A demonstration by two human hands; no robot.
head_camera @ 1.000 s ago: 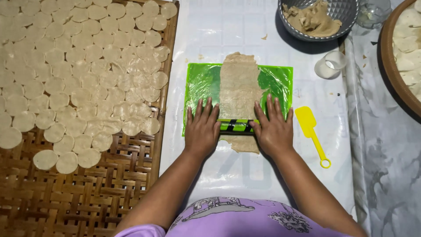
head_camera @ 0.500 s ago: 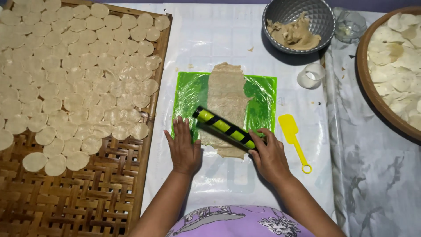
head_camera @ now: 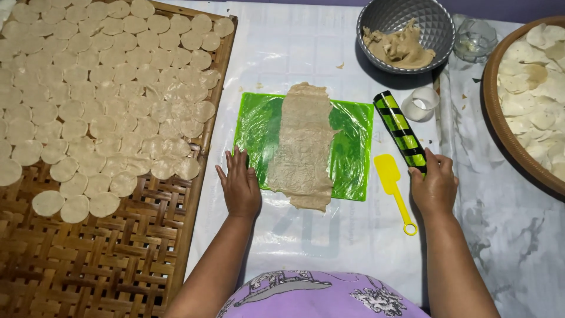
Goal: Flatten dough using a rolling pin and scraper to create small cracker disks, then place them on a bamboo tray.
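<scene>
While my right hand point(head_camera: 434, 187) closes its grip around the near end of the green and black striped rolling pin point(head_camera: 401, 131), the pin lies slanted on the counter just right of the green plastic mat point(head_camera: 353, 154), its far end pointing toward the small white ring cutter point(head_camera: 421, 104). Just beside the pin, between it and the mat, lies the yellow plastic scraper point(head_camera: 393, 182) with its loop handle toward me. On the mat, under a clear film, a long thin sheet of pale rolled dough point(head_camera: 302, 147) runs from the far edge to past the near edge, where its ragged end hangs over onto the white plastic sheet covering the counter point(head_camera: 294, 53). My left hand point(head_camera: 239, 185) rests flat and open at the near left corner of the mat, fingertips touching its edge, holding nothing. To the left, a brown woven bamboo tray point(head_camera: 118, 259) carries many small round dough discs point(head_camera: 100, 88) laid close together over its far part, while its near part shows bare weave. At the far right of the counter stands a grey fluted metal bowl point(head_camera: 435, 23) with a lump of beige dough point(head_camera: 400, 50) inside, and beside it a small clear glass point(head_camera: 475, 38). A round brown tray point(head_camera: 497, 118) with more pale discs sits at the right edge, partly out of view
</scene>
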